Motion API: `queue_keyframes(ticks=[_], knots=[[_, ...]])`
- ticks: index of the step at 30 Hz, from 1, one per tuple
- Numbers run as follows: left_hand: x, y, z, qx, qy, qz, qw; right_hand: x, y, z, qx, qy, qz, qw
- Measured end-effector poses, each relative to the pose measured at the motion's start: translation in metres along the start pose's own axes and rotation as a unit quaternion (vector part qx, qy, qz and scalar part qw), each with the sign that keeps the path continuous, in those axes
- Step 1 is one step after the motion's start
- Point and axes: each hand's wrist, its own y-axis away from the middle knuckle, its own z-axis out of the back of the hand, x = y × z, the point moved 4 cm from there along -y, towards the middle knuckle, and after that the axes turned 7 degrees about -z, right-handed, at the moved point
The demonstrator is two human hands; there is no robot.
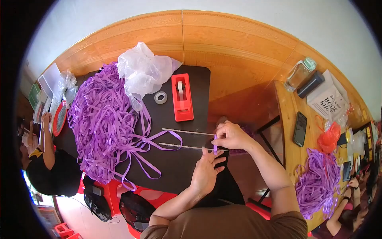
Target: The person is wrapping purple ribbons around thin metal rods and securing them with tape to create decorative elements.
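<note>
Two thin, twisted metal rods (187, 131) lie roughly parallel, sticking out over the right edge of the black table. A short band of purple ribbon (215, 143) spans both rods near their right ends. My right hand (230, 136) pinches this ribbon at the far rod. Fingers apart, my left hand (205, 173) is at the near rod, its thumb and fingertips next to the ribbon's lower end. A loose ribbon loop (181, 139) curves around the rods' left ends and runs to a large tangled heap of purple ribbon (99, 123).
On the black table (201, 85) are a red tape dispenser (183, 111), a tape roll (160, 97) and a clear plastic bag (145, 69). The wooden table (288, 119) at right holds a phone (300, 129), bottles and more ribbon (318, 183). Other people sit at both sides.
</note>
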Motion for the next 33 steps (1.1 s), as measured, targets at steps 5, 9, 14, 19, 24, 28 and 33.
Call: queue_keyframes(ticks=[5, 9, 14, 19, 24, 28, 33], knots=[[-0.003, -0.001, -0.001, 0.004, -0.002, -0.004, 1.0, 0.022, 0.009, -0.002, -0.053, 0.161, -0.135, 0.976], [-0.004, 0.0, -0.002, 0.0, 0.008, -0.003, 1.0, 0.035, 0.013, -0.006, -0.061, 0.227, -0.164, 0.958], [-0.006, 0.001, -0.004, 0.032, 0.024, -0.008, 0.999, 0.048, 0.029, -0.016, -0.209, 0.353, -0.115, 0.905], [-0.004, 0.001, -0.003, 0.029, 0.031, -0.004, 0.999, 0.047, 0.04, -0.025, -0.281, 0.349, -0.085, 0.89], [-0.004, 0.001, -0.004, 0.028, 0.03, -0.001, 0.999, 0.037, 0.046, -0.029, -0.328, 0.312, -0.081, 0.888], [-0.005, 0.002, -0.003, 0.036, 0.033, -0.002, 0.999, 0.031, 0.051, -0.031, -0.382, 0.276, -0.046, 0.881], [-0.006, 0.002, -0.005, 0.039, 0.027, -0.003, 0.999, 0.019, 0.053, -0.026, -0.355, 0.149, -0.044, 0.922]])
